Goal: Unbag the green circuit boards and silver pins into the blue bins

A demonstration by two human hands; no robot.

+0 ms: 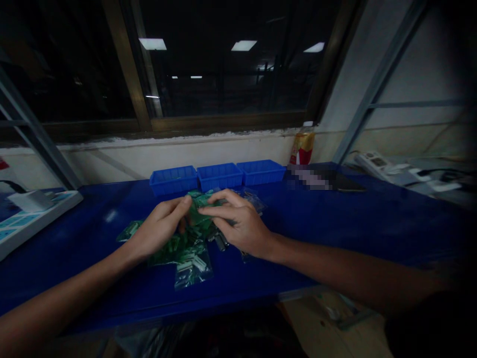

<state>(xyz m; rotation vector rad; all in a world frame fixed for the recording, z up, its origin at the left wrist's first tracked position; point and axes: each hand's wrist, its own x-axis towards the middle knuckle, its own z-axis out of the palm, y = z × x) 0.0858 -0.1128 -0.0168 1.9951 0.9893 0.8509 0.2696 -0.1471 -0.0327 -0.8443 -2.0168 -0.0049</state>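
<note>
My left hand (166, 223) has its thumb and fingers closed at the left edge of a small green plastic bag (198, 214). From the right, my right hand (244, 224) meets the same bag, its fingertips pinched at the edge. Beneath both hands lies a pile of green bags (173, 248). Nearest me is a clear bag with white strip-like pieces (193, 266). Just under my right hand, dark shiny cylindrical pieces (220, 242) lie on the table. Another small bag with pale pieces (130, 229) sits beside my left wrist. The dim light hides fine detail.
Three blue bins (219, 175) stand in a row behind the pile on the blue table (283, 258). At the back right are a dark flat object (346, 183) and a red-and-gold packet (302, 146). A white power strip (40, 214) lies at the left edge.
</note>
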